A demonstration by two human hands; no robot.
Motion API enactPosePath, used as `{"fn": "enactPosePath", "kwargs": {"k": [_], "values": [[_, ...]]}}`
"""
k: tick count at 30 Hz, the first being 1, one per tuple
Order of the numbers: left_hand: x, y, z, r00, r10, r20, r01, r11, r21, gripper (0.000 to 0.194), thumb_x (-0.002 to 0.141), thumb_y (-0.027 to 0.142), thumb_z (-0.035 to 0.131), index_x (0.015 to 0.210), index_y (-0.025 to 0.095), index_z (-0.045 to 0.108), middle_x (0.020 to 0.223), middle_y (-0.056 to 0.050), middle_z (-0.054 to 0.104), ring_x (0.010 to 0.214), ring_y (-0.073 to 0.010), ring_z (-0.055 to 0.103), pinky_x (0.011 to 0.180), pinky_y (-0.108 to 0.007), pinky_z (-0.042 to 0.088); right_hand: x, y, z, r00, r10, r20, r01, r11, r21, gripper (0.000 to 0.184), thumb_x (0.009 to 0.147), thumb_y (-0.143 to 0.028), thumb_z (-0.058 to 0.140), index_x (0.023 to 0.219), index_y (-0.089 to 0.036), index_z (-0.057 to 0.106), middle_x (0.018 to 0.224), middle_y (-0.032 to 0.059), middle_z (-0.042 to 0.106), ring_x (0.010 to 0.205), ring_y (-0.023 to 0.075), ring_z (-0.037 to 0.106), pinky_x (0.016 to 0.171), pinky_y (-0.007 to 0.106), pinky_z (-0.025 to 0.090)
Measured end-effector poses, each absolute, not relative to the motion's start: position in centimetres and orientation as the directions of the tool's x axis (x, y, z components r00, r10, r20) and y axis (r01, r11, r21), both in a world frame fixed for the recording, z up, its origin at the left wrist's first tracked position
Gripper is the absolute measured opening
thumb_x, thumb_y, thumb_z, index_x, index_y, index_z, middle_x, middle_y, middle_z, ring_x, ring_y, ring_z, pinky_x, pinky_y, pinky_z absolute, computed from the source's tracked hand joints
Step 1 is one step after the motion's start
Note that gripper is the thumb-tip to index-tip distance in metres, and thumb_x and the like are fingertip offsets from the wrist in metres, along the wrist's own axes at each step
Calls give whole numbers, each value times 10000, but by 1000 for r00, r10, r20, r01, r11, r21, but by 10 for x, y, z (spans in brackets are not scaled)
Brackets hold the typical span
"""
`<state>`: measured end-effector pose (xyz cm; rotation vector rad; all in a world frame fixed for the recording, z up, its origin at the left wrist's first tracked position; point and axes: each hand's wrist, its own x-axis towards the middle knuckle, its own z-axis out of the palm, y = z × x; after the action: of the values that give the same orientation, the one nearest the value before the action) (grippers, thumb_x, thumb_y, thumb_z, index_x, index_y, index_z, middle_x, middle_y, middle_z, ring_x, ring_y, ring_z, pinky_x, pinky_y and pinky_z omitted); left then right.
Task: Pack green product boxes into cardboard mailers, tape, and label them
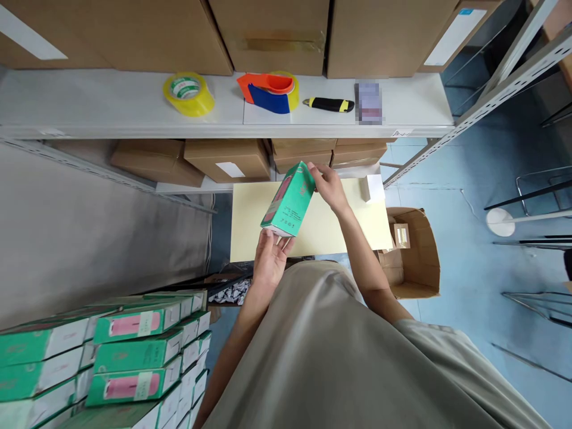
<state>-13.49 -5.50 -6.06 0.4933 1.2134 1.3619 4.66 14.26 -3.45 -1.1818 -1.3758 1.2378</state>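
Between my two hands a green product box (291,202) is held at a tilt above the pale yellow tabletop (339,229). Its sides carry a pink picture and small dark print. My left hand (270,259) supports the lower end, fingers under the white-edged bottom. At the upper end, my right hand (329,186) grips the top corner with thumb and fingers. A small white box (373,188) stands on the tabletop to the right of my right hand.
Stacked green boxes (129,351) fill the lower left. On the shelf (134,101) lie yellow tape (196,104), a tape dispenser (270,95) and a utility knife (329,105). An open carton (422,256) sits on the floor at right; brown cartons (277,36) line the shelf.
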Motion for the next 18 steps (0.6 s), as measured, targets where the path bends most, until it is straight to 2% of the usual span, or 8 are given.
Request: {"fn": "enactPosePath", "kwargs": {"k": [4,7,10,13,16,18], "values": [[-143,-57,-76,-155,878,-453,-552,303,776,626,929,788,842,1290,307,668,1477,-104,736,1338,-265,742,1105,-437,673,38,150,-37,-167,984,70,274,114,-955,593,1018,-823,687,1116,-255,828,1186,93,793,1243,325,736,1159,518,603],[-148,-61,-85,-165,855,-492,-636,290,716,615,852,703,953,1201,297,651,1410,-81,762,1266,-247,757,1115,-442,660,29,147,-53,-178,984,-24,375,45,-926,597,989,-816,722,1149,-247,806,1229,107,786,1253,334,733,1219,540,552],[-154,-64,-99,-192,836,-514,-662,276,697,599,800,560,1018,1177,296,635,1342,-53,791,1225,-244,770,1141,-480,640,18,139,-88,-183,957,-226,414,-133,-900,578,927,-746,827,1182,-233,747,1213,96,788,1207,308,743,1190,494,568],[-162,-66,-121,-201,785,-586,-666,330,669,586,774,479,1009,1181,285,637,1261,-43,806,1145,-246,793,1124,-499,643,1,127,-130,-144,895,-422,406,-335,-850,523,905,-586,872,1231,-225,680,1279,100,785,1177,277,755,1093,423,614],[-173,-67,-149,-238,692,-681,-680,382,626,602,770,479,1010,1191,271,632,1184,-45,809,1049,-241,808,1058,-475,662,-21,116,-167,-136,854,-502,407,-414,-814,472,883,-456,868,1236,-239,642,1367,100,769,1251,263,735,1097,382,606],[-183,-66,-167,-285,616,-734,-694,396,601,626,759,431,1030,1209,266,627,1117,-40,812,986,-222,806,1010,-438,667,-37,112,-185,-182,827,-531,400,-431,-808,489,871,-430,864,1259,-255,622,1382,87,764,1267,258,724,1091,372,609]]}}
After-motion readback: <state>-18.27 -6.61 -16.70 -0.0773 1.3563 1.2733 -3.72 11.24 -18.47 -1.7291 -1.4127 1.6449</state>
